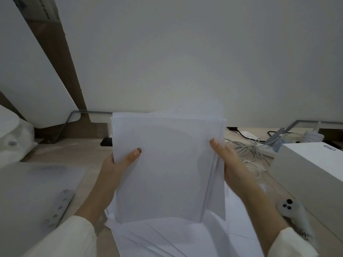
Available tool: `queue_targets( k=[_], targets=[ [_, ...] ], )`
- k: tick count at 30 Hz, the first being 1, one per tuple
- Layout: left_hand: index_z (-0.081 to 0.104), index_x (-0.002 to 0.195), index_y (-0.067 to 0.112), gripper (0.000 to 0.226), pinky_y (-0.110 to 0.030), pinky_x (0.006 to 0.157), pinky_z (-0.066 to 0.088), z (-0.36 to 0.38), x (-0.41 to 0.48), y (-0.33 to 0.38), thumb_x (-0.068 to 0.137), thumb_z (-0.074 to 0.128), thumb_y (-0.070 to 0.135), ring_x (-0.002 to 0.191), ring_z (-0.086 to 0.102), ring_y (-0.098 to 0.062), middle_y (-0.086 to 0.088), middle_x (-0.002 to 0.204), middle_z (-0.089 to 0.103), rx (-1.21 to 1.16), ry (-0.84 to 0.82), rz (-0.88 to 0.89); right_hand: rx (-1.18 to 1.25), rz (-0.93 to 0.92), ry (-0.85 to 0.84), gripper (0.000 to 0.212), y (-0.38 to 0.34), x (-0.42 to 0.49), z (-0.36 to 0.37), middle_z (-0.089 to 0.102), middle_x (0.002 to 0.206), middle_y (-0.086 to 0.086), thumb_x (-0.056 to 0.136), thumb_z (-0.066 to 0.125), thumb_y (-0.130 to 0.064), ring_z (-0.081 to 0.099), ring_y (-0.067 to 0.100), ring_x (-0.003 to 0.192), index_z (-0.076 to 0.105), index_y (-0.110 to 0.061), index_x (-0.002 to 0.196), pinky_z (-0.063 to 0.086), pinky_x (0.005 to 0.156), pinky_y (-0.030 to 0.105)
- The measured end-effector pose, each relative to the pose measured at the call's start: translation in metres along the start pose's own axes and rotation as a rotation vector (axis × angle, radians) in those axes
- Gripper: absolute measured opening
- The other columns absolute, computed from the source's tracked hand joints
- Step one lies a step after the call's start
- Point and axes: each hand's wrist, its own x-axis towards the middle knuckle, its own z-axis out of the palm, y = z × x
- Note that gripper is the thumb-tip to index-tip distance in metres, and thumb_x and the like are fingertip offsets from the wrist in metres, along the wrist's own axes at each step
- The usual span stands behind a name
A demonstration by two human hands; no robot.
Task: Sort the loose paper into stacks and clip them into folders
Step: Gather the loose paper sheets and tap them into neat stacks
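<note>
A stack of white paper (167, 164) stands upright on its lower edge in the middle of the view, its sheets slightly uneven at the top. My left hand (118, 164) grips its left edge, thumb across the front. My right hand (226, 160) holds the right edge, thumb on the front sheet. Under the stack, more loose white sheets (176, 238) lie fanned out on the desk. A translucent plastic folder (35, 197) with a metal clip strip lies flat at the left.
The wooden desk (74, 151) meets a white wall at the back. A white box (311, 164) stands at the right, tangled white cables (250, 149) behind it. A white controller (295, 212) lies near my right wrist. White boards lean at the far left.
</note>
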Motion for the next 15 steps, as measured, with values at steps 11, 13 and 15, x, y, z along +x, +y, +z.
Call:
queue_targets(
  k=[11, 13, 15],
  targets=[
    [0.062, 0.089, 0.021, 0.022, -0.035, 0.071, 0.055, -0.003, -0.003, -0.019, 0.072, 0.074, 0.028, 0.085, 0.067, -0.028, -0.010, 0.099, 0.071, 0.001, -0.025, -0.053, -0.013, 0.140, -0.004, 0.073, 0.039, -0.024, -0.023, 0.070, 0.114, 0.003, 0.056, 0.071, -0.066, 0.066, 0.020, 0.106, 0.067, -0.020, 0.111, 0.055, 0.086, 0.032],
    [0.063, 0.086, 0.019, 0.043, -0.035, 0.067, 0.056, 0.001, -0.005, -0.024, 0.057, 0.081, 0.044, 0.076, 0.069, -0.026, -0.009, 0.091, 0.074, -0.009, -0.038, -0.082, -0.022, 0.159, 0.001, 0.068, 0.049, -0.028, -0.026, 0.067, 0.121, 0.000, 0.064, 0.062, -0.069, 0.062, 0.017, 0.113, 0.066, -0.025, 0.115, 0.047, 0.099, 0.039],
    [0.066, 0.085, 0.019, 0.079, -0.034, 0.063, 0.056, 0.006, -0.007, -0.029, 0.020, 0.084, 0.061, 0.066, 0.071, -0.019, 0.000, 0.075, 0.076, -0.006, -0.031, -0.115, -0.008, 0.190, 0.023, 0.064, 0.058, -0.030, -0.023, 0.066, 0.122, -0.002, 0.068, 0.055, -0.070, 0.061, 0.015, 0.114, 0.065, -0.028, 0.116, 0.043, 0.102, 0.041]
  ],
)
